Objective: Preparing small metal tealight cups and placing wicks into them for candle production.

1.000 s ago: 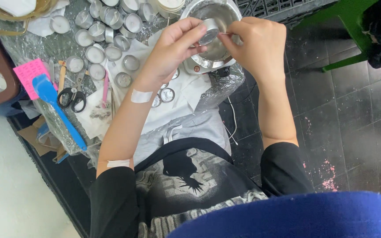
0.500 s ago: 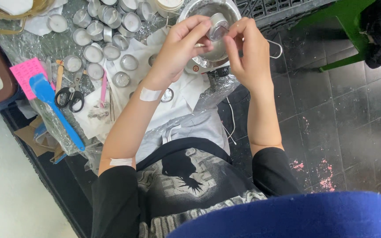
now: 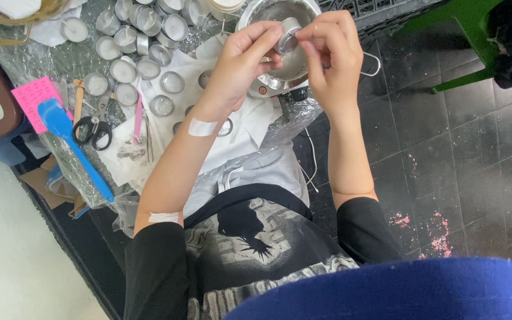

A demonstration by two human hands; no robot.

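- My left hand [image 3: 241,68] and right hand [image 3: 330,56] meet above the round shiny metal bowl [image 3: 256,15], which stands on the surface.
- The fingers of both hands are closed around one small round silver metal tealight cup [image 3: 290,35], pinching it by its rim and tilting it on its side.
- More small metal cups filled with white wax [image 3: 143,41] stand clustered on the plastic-covered surface [image 3: 60,53], left of my hands.
- A blue silicone spatula [image 3: 75,145], black-handled scissors [image 3: 93,127] and a pink paper pad [image 3: 34,98] lie near the surface's edge.
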